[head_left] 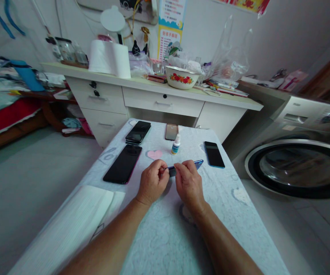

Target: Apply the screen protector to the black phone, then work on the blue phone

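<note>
Both hands meet over the middle of the cloth-covered table. My right hand (189, 182) is closed around a blue-edged phone (198, 164), which is tilted and sticks out beyond the fingers. My left hand (153, 182) is closed in a pinch at the phone's left end; anything small between its fingertips is too hidden to name. Just beyond the hands stands a small white-capped bottle (175, 145) with a blue and yellow label. A large dark phone (123, 164) lies left of my left hand, and a blue-edged phone with a black screen (214, 154) lies to the right.
Stacked phones (138, 132) lie at the table's back left, a brownish phone-like item (171, 131) at its back edge. A folded white cloth (67, 229) covers the front left. Beyond are a desk (165, 104) with a flowered bowl (182, 78) and, to the right, a washing machine (302, 114).
</note>
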Demonstrator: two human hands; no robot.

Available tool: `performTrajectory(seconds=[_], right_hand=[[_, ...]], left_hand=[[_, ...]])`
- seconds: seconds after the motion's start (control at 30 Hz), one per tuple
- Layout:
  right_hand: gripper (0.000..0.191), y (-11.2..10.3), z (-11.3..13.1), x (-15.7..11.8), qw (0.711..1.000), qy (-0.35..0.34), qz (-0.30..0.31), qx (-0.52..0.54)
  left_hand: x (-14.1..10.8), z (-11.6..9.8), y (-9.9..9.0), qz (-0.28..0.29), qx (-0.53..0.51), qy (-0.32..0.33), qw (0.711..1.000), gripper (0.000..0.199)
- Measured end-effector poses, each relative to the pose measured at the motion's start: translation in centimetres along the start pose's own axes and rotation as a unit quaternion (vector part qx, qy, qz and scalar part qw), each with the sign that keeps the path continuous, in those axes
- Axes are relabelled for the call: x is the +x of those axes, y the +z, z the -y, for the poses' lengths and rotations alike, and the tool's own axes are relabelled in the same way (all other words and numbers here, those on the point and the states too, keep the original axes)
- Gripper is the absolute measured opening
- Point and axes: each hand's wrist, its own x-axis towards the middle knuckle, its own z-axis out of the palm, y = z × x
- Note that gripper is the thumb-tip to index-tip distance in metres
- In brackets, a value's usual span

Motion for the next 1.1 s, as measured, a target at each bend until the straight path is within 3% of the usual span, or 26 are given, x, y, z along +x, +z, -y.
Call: performTrajectory(seconds=[0.5,1.1], right_hand=[[0.025,0.2,1.5,-0.1,0.998,-0.014,0.052,0.042],[0.023,-0.5,-0.4,0.3,1.000,0.012,-0.009,-0.006]], left_hand=[[0.0,-0.1,0.0,0.000,-0.009,0.000,1.000,0.007],[0.0,-0.1,-0.1,-0.001,-0.014,-0.006,1.000,0.006]])
